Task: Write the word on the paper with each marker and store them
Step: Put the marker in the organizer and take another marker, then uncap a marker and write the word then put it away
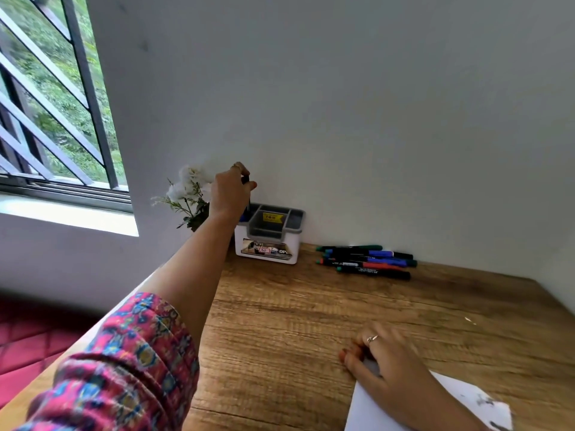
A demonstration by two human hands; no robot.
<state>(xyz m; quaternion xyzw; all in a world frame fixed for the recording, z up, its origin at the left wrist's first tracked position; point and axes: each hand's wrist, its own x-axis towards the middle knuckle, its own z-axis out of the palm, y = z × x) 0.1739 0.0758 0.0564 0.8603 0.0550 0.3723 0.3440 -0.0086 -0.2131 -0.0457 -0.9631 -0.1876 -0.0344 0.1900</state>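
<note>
My left hand (230,191) reaches to the far wall and pinches the top of a dark marker (247,191) held upright over the left compartment of a white and grey organiser box (267,248). A blue-capped thing shows inside that compartment. Several markers (367,261) with green, blue, red and black parts lie side by side on the table to the right of the box. My right hand (385,365) rests flat on the top left corner of a white paper (466,402) at the near right. Dark marks show on the paper's right part.
The wooden table (280,321) stands in a corner against grey walls. White artificial flowers (186,194) stand left of the box, partly behind my arm. A barred window (53,104) is at the far left, and a red quilted seat (28,343) lies below the table's left edge.
</note>
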